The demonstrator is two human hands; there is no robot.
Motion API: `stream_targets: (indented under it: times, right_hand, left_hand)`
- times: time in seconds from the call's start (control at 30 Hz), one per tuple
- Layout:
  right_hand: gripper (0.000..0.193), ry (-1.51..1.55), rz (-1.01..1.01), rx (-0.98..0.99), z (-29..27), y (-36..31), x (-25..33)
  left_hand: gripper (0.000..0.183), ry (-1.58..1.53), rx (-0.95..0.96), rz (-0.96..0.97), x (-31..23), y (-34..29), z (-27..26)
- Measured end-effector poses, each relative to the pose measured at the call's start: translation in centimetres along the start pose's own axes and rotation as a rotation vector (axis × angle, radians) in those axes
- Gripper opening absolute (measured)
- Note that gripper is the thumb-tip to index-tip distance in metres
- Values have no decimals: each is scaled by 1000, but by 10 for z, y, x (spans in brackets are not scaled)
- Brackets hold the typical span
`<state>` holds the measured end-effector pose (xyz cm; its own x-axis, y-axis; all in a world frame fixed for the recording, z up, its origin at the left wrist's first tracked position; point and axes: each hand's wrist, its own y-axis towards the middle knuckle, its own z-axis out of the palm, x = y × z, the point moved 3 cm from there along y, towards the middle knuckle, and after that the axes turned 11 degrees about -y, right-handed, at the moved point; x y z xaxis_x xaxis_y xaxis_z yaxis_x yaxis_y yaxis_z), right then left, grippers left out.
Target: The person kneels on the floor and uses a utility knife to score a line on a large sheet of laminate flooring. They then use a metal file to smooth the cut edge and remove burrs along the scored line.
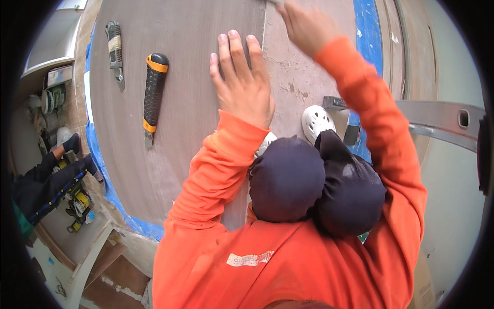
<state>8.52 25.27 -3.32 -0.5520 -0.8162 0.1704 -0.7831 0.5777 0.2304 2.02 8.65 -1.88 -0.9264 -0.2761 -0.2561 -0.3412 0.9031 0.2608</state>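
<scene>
My left hand lies flat, fingers spread, on a large grey-brown sheet, close to its right edge. At the top of the view my right hand is closed round a thin greyish thing, mostly cut off by the frame, at the sheet's edge line. Left of my left hand, a black and orange utility knife lies on the sheet with its blade showing. Farther left lies a worn grey snap-off knife, its blade out too.
A scuffed pinkish surface runs along the sheet's right edge, bordered by blue covering. My white clogs stand there, near a dark block. A metal ladder part is at right. Another person's legs and tools are at left.
</scene>
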Motion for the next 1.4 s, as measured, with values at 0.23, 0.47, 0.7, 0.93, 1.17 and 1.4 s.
stream_targets:
  times: [0.23, 0.47, 0.7, 0.93, 1.17, 1.4]
  right_hand:
    - [25, 7, 129, 136, -6, -28, 20]
    - [25, -8, -54, -44, 14, -12, -1]
    - [26, 72, 59, 37, -14, -35, 11]
    - [25, 259, 76, 118, 1, -58, 20]
    - [24, 345, 51, -75, 27, -17, -7]
    - [23, 494, 99, -33, 42, -33, -1]
  left_hand:
    - [67, -20, 21, -23, 2, -1, -1]
    - [62, -160, -76, 20, 3, 5, -5]
    - [57, -264, -152, -24, 11, 19, -11]
    - [70, -209, -159, -49, 15, 18, -6]
    - [88, -104, -40, -107, 18, 24, 11]
    - [91, -19, -10, -113, 14, 25, 9]
